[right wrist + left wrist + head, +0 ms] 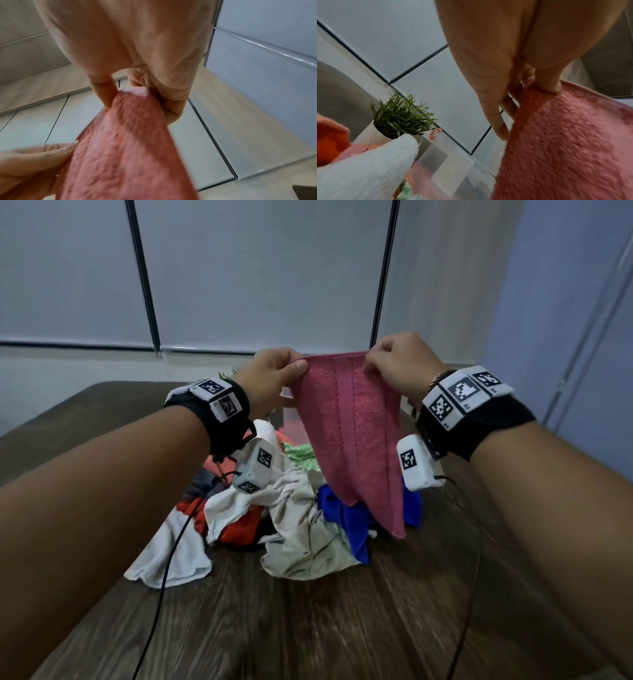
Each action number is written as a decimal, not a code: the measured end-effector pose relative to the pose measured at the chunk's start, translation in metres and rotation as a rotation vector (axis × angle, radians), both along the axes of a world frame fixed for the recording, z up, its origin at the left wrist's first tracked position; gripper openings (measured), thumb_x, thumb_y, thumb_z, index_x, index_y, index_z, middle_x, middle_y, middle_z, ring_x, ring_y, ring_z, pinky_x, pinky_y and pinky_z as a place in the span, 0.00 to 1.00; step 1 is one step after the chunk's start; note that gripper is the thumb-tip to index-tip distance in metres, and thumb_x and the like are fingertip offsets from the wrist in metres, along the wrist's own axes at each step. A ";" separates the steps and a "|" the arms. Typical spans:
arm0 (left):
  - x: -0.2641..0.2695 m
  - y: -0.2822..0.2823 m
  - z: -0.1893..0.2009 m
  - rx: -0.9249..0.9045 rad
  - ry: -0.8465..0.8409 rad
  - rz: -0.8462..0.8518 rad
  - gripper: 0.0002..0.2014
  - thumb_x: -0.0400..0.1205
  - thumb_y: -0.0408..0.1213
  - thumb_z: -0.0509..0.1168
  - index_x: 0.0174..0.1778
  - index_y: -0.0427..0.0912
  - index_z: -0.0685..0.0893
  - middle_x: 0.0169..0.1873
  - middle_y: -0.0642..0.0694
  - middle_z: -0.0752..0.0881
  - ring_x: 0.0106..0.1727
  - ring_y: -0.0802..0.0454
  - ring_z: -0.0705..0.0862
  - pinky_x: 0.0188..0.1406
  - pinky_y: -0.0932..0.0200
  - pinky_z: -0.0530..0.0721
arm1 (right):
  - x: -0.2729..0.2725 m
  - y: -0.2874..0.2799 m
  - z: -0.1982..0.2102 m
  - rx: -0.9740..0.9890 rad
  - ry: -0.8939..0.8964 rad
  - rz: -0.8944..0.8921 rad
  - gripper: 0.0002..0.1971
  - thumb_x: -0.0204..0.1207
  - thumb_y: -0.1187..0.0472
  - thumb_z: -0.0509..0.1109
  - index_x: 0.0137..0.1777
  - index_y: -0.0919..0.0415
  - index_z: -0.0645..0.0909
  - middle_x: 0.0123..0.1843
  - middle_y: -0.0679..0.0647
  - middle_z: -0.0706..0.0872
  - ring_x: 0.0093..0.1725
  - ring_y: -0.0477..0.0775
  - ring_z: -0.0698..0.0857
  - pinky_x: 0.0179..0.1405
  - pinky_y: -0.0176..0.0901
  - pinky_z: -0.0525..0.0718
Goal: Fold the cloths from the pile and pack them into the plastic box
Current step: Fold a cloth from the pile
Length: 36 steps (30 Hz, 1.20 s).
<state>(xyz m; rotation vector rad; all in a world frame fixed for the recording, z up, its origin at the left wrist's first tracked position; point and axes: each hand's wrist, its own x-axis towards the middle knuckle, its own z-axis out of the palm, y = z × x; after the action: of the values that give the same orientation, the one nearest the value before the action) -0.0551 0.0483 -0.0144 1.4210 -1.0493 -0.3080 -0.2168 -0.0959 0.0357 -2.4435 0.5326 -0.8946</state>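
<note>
The left hand [274, 374] and right hand [397, 364] are each pinching a top corner of the pink cloth [352, 436], hanging it above the pile [291, 515], a fold likely calling for bringing corners together

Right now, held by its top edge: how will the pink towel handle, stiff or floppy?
Likely floppy: the pink towel hangs limp from the left hand and right hand. Probably not slippery, since its looped pile looks coarse. Seems light: a fingertip pinch holds it.
</note>
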 end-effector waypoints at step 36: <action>0.058 -0.015 0.022 0.119 -0.462 0.301 0.11 0.75 0.31 0.77 0.50 0.47 0.87 0.34 0.53 0.89 0.30 0.63 0.83 0.36 0.65 0.81 | 0.044 -0.051 -0.004 -0.102 0.057 -0.018 0.10 0.71 0.67 0.81 0.51 0.58 0.87 0.38 0.57 0.90 0.32 0.50 0.90 0.39 0.43 0.91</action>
<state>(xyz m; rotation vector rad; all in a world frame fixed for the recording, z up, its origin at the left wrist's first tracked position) 0.0030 0.0338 0.0079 1.7809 -1.1757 0.1909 -0.1730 -0.1472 0.0315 -2.5669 0.5428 -0.8817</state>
